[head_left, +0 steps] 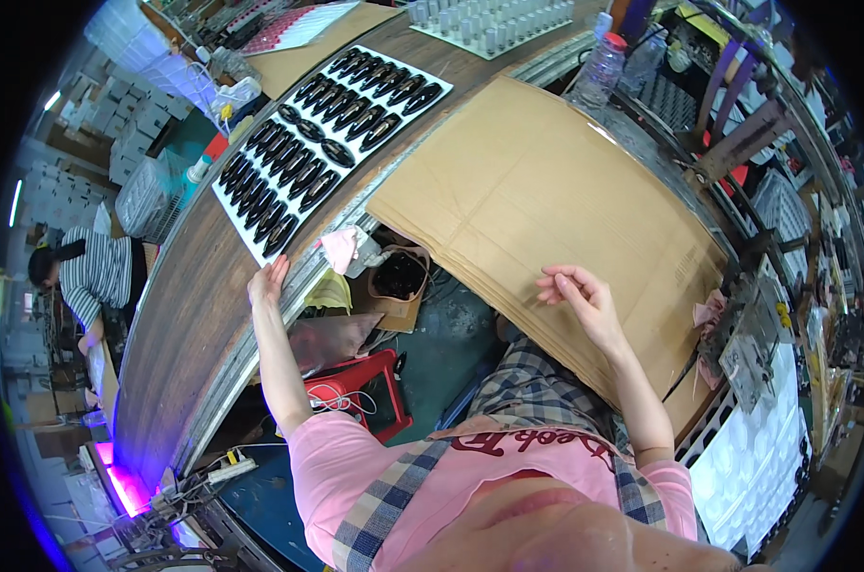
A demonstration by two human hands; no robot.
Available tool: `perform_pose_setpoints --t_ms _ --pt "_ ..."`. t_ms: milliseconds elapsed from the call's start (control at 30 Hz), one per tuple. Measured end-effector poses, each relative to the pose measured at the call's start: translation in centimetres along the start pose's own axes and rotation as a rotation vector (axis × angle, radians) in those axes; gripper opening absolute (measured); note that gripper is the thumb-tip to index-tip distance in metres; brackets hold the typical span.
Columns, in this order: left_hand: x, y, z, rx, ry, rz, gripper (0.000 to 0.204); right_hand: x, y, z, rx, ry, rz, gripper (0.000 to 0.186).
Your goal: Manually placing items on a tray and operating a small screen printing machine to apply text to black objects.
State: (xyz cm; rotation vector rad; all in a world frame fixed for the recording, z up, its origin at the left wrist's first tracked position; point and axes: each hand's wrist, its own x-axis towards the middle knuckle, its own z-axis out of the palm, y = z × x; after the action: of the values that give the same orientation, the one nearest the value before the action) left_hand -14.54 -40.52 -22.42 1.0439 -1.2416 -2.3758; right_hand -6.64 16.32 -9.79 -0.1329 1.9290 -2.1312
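My left hand (pixel 268 282) reaches to the near corner of a white board (pixel 224 195), its fingers stretched out and touching or almost touching the edge. Rows of shiny black oval pieces (pixel 325 151) with a gold tint cover the board, which lies on a brown belt-like surface (pixel 189 276). My right hand (pixel 585 297) hovers over a large flat cardboard sheet (pixel 537 181), fingers loosely bent and apart, with nothing in them.
A pink cloth (pixel 339 250) hangs by the belt's metal edge, above a red stool (pixel 391 386). Farther along stand a white tray of small silvery cylinders (pixel 494 36) and a red-capped plastic jar (pixel 601 69). At the left a person in a striped top (pixel 103 267) bends over.
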Motion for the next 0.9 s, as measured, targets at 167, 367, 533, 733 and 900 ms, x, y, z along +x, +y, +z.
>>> perform_pose_setpoints --t_ms 167,367,533,733,900 --pt "-0.3 -0.1 -0.6 -0.006 0.042 -0.016 0.025 -4.0 0.4 -1.0 0.017 0.105 0.027 0.025" --pt "3.4 2.4 -8.9 0.027 -0.051 -0.064 0.025 -7.3 0.3 -1.1 0.063 0.063 0.015 0.025" --pt "-12.1 -5.2 8.3 0.437 -0.328 0.248 0.027 -12.0 1.0 -4.0 0.02 0.165 -0.032 0.025" --pt "-28.6 -16.5 22.6 0.663 -0.898 0.315 0.047 -20.3 1.6 -5.4 0.036 0.33 -0.002 0.025" --pt "-41.4 -24.2 30.0 0.582 -1.762 0.095 0.043 -29.1 0.8 -5.2 0.159 0.635 0.104 0.024"
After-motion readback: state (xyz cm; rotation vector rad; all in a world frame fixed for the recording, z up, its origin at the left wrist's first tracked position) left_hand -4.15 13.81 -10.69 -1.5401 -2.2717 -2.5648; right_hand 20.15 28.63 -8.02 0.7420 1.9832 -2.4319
